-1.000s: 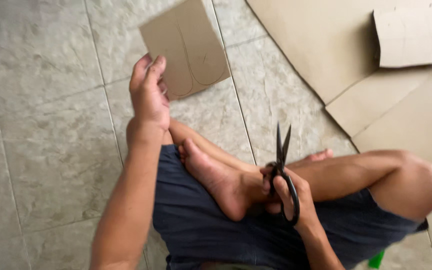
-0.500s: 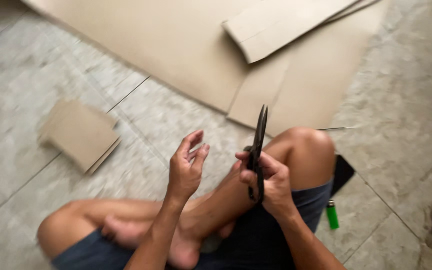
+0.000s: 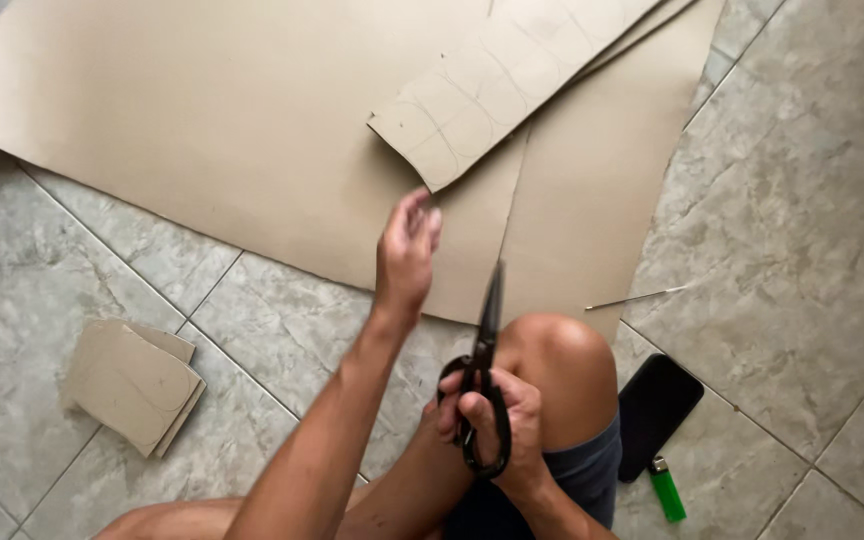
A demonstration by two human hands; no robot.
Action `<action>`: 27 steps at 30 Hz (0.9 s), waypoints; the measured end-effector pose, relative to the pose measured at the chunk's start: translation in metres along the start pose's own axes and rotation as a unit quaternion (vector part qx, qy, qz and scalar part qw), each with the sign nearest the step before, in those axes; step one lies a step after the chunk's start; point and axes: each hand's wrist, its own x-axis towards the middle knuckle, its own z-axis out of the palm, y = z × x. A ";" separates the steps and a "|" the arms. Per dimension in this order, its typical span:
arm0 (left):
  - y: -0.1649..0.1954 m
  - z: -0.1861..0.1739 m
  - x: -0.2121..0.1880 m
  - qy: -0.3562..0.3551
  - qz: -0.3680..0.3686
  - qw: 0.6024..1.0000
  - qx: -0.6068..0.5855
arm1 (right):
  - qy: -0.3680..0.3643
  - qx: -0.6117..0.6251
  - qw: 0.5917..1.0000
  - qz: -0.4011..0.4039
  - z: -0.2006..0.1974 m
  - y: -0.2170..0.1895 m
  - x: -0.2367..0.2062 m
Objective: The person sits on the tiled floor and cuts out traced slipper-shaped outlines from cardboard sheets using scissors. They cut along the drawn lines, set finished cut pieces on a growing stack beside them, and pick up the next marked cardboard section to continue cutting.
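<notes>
The right hand (image 3: 497, 425) gripped black scissors (image 3: 482, 375) by the loops, blades closed and pointing up and away, just above the bent knee (image 3: 562, 350). The left hand (image 3: 407, 255) was stretched forward, fingers loosely curled and holding nothing, over the near edge of the big cardboard sheet (image 3: 202, 120) on the tiled floor (image 3: 802, 230).

Just beyond that hand, nearly touching its fingertips, lay a marked strip (image 3: 497, 80) of cardboard with pencilled curves. Its rounded end faced the person, and its long axis ran away and to the right, up out of view. The left hand was clearly the nearer one to it; the scissors sat well back, tips aimed roughly toward the same end.

A stack of cut pieces (image 3: 132, 385) lay to the left, well apart. A phone (image 3: 657, 410) and a green lighter (image 3: 667, 490) lay by the right thigh.
</notes>
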 end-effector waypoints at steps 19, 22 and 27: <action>0.073 0.081 0.108 -0.032 -0.133 0.974 -0.182 | -0.011 0.045 0.997 0.067 -0.015 0.012 0.023; 0.094 0.085 0.092 -0.058 -0.129 0.961 -0.237 | -0.019 0.062 0.997 0.041 -0.014 0.008 0.023; 0.121 0.044 0.019 -0.103 -0.061 0.932 -0.343 | -0.018 0.026 0.999 0.025 -0.011 -0.001 0.018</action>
